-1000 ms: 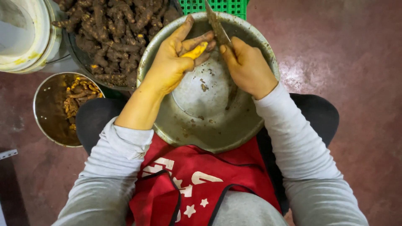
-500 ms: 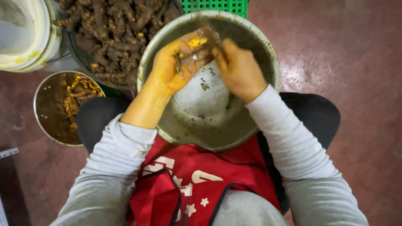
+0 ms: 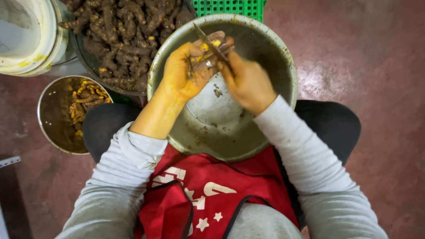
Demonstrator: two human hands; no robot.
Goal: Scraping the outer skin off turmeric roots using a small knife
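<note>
Red floor is seen under a metal bowl. Above it, a root is gripped by the left hand; a knife is closed in the right hand.

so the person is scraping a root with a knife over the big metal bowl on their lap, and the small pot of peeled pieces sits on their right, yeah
Not quite: the head view shows the small pot of peeled pieces on the person's left. The rest holds: the right hand works a knife on a root held by the left hand over the big metal bowl.
</note>
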